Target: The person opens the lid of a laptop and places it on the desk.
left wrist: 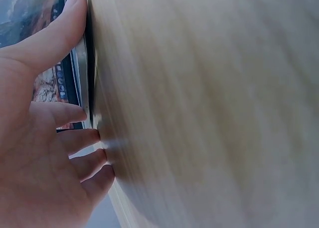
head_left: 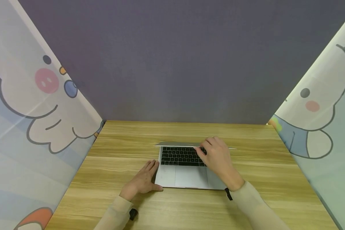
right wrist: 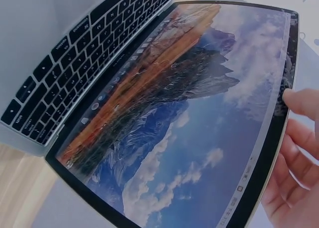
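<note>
A silver laptop (head_left: 166, 175) with black keys sits on the wooden table, its lid (head_left: 179, 144) raised and seen nearly edge-on in the head view. My right hand (head_left: 217, 156) pinches the lid's top edge, thumb on the screen side and fingers behind. The right wrist view shows the lit screen (right wrist: 199, 88) with a mountain picture, beside the keyboard (right wrist: 75, 48). My left hand (head_left: 142, 180) rests at the laptop's front left corner, fingers along the side and thumb at the front edge. In the left wrist view, that hand's fingers (left wrist: 75, 143) are extended and slightly spread.
The wooden table (head_left: 112, 140) extends around the laptop. A dark grey panel (head_left: 172, 64) stands behind it. Cloth walls with cartoon animals flank it at the left (head_left: 11, 134) and the right (head_left: 327, 166). A black strap piece (head_left: 133, 214) hangs at the left wrist.
</note>
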The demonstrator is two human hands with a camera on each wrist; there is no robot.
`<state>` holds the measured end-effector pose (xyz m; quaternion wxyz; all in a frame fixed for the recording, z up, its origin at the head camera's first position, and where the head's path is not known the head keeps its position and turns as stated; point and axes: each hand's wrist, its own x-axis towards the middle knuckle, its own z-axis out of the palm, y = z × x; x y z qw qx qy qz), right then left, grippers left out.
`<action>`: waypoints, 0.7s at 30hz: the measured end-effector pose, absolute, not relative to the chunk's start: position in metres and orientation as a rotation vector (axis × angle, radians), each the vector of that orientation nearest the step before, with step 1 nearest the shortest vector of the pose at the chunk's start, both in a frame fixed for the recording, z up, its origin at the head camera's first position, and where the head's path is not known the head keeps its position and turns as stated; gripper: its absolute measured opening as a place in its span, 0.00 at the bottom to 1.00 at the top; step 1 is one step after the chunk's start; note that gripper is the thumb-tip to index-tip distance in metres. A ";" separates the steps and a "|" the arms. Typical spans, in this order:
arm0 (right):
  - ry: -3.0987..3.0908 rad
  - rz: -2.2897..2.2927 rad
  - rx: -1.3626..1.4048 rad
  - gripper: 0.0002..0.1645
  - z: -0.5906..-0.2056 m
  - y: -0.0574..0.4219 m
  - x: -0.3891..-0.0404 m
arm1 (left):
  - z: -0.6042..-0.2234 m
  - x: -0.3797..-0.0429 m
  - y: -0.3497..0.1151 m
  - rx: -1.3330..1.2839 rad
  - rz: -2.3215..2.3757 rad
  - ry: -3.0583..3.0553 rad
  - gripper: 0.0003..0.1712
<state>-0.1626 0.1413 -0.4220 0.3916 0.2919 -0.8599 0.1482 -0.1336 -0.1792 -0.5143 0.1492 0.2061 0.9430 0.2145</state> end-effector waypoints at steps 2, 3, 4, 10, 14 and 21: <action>-2.179 0.378 0.710 0.13 -0.420 0.141 -0.164 | -0.514 -0.133 -0.178 0.585 0.618 2.709 0.65; -2.176 0.377 0.695 0.13 -0.420 0.140 -0.165 | -0.514 -0.133 -0.178 0.582 0.619 2.709 0.65; -2.174 0.374 0.685 0.14 -0.419 0.140 -0.166 | -0.514 -0.133 -0.178 0.578 0.620 2.710 0.65; -2.153 0.334 0.624 0.14 -0.416 0.136 -0.172 | -0.514 -0.133 -0.177 0.566 0.609 2.712 0.66; -2.140 0.314 0.580 0.15 -0.414 0.133 -0.178 | -0.515 -0.133 -0.177 0.567 0.608 2.709 0.66; -2.113 0.270 0.513 0.15 -0.410 0.129 -0.189 | -0.515 -0.133 -0.178 0.563 0.617 2.708 0.66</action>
